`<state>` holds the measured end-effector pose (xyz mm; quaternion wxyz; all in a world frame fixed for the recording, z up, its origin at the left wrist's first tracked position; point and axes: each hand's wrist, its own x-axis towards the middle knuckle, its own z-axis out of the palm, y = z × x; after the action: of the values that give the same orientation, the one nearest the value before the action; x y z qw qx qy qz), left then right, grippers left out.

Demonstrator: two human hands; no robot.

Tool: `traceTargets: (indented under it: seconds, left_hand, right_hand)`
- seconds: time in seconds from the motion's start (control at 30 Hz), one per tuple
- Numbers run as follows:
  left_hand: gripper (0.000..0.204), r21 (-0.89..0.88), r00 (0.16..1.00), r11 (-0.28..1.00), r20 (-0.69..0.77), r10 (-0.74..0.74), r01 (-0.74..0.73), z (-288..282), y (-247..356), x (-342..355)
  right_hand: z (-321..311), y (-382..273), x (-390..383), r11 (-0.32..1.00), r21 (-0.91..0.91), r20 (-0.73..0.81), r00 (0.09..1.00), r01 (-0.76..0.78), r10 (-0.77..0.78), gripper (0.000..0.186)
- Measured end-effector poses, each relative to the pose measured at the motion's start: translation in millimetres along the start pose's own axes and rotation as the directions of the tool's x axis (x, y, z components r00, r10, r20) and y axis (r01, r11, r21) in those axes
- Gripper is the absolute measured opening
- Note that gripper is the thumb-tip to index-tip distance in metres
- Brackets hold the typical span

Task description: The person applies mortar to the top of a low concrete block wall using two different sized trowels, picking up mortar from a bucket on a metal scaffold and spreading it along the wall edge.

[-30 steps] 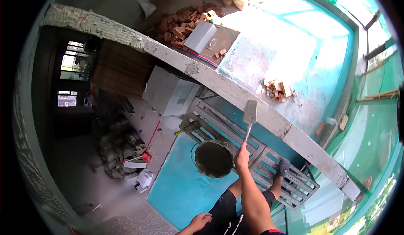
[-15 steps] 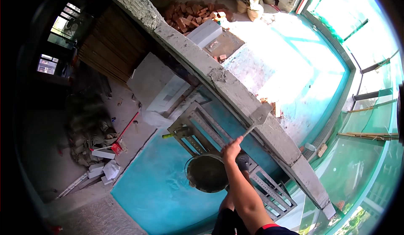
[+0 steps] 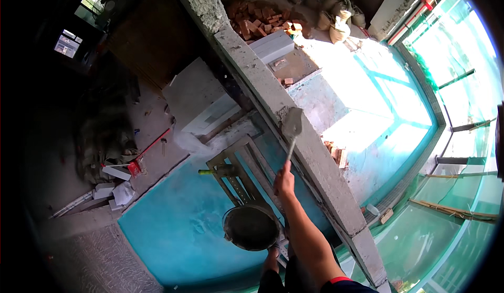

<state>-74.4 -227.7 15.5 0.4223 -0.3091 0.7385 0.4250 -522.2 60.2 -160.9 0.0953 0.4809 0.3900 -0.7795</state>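
The right arm wears a short, dark sleeve point(image 3: 349, 287), navy or nearly black, its hem finished with a bright red band point(image 3: 336, 280). From there the forearm point(image 3: 311, 240) and right hand point(image 3: 284, 182) are bare. Black shorts point(image 3: 270, 283) end above a bare leg point(image 3: 270, 263); the footwear is too small to make out.

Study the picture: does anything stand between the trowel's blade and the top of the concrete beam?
Nothing visible does. The right hand holds the trowel, its blade over the concrete beam; whether they touch is unclear from this view. The bucket sits lower left of the hand, out of the way.
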Motion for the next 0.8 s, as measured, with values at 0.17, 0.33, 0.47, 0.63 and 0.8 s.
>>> traceTargets:
  seconds: [0.17, 0.33, 0.47, 0.63, 0.8]
  left_hand:
    - [0.034, 0.138, 0.959, 0.958, 0.094, -0.267, 0.253, -1.0, 10.7, 33.2]
    - [0.026, -0.338, 0.909, 0.847, 0.221, -0.352, 0.41, -0.5, 72.0, 15.9]
    - [0.026, -0.254, 0.897, 0.863, 0.196, -0.395, 0.436, -7.0, 76.3, 11.8]
    - [0.027, -0.308, 0.905, 0.852, 0.197, -0.378, 0.423, -25.5, 84.9, 19.6]
    - [0.027, -0.268, 0.969, 0.931, 0.063, -0.241, 0.249, -57.9, 142.4, 36.0]
  right_hand:
    - [-165.9, 74.3, -81.6, 0.847, -0.49, -0.376, 0.827, 0.205, -0.418, 0.066]
    - [-294.4, 110.3, -189.7, 0.864, -0.447, -0.736, 0.644, -0.231, -0.209, 0.073]
    - [-305.6, 116.8, -219.1, 0.87, -0.379, -0.893, 0.373, -0.316, -0.254, 0.071]
    - [-199.6, 104.5, -169.3, 0.779, -0.564, -0.708, 0.646, -0.275, -0.285, 0.046]
    - [-89.8, 56.9, -128.7, 0.76, -0.65, -0.385, 0.867, -0.011, -0.316, 0.034]
